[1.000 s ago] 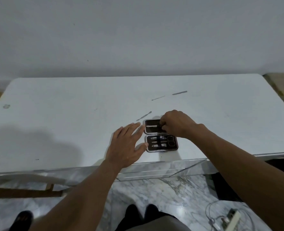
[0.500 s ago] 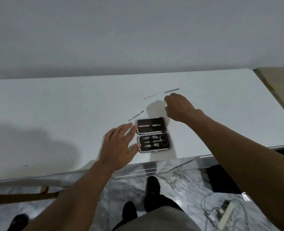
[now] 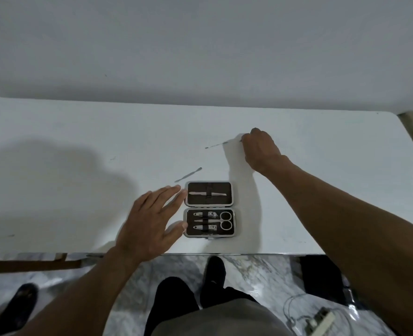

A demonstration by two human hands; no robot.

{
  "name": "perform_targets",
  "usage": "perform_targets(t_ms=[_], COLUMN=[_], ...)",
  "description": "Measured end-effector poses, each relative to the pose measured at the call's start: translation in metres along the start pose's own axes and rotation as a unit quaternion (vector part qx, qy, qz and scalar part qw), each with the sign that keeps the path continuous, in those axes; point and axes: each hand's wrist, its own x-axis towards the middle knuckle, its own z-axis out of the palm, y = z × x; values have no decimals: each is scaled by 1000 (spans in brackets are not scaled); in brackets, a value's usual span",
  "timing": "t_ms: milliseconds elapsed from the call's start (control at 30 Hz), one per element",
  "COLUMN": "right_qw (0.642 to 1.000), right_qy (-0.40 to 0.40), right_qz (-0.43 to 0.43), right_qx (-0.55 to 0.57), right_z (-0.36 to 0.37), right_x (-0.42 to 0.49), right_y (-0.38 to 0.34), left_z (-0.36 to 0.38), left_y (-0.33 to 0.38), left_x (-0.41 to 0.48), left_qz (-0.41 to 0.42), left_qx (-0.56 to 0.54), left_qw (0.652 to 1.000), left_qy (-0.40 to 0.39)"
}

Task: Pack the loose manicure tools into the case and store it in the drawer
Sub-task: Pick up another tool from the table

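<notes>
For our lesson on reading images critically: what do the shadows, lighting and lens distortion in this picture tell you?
Head view: dim, flat light; a broad soft shadow lies on the table at left, and a narrower one runs from the right hand toward the case. The far table edge bows, a wide-angle effect. The two loose tools look thin and low in contrast; the left hand is sharp.

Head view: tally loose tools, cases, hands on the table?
Loose tools visible: 2, thin probe, flat pusher
Case: 1, open
Hands: 2, left hand, right hand
Total: 5
</notes>
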Motion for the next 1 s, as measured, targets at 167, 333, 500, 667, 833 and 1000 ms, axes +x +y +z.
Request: perform_targets(t_ms=[167, 333, 500, 667, 833, 1000], right_qw=[1000, 999, 994, 990, 988, 989], right_qy=[8, -13, -40, -45, -31, -7], right_qz=[-8, 32, 70, 92, 111, 115], right_qx=[-26, 34, 70, 99, 106, 88], right_z=[-8, -13, -12, -7, -6, -10], right_x=[2, 5, 1, -1, -6, -8], right_y=[0, -1, -6, -10, -17, -27], left_z=[-1, -1, 0, -1, 2, 1], left_y=[3, 4, 6, 5, 3, 3], left_x=[-1, -1, -2, -2, -3, -2], left_qz=[-12, -17, -20, -13, -13, -11], left_qx=[10, 14, 5, 4, -9, -22], left_qw=[1000, 1000, 1000, 1000, 1000, 999], left_qy=[-20, -19, -12, -3, 5, 20])
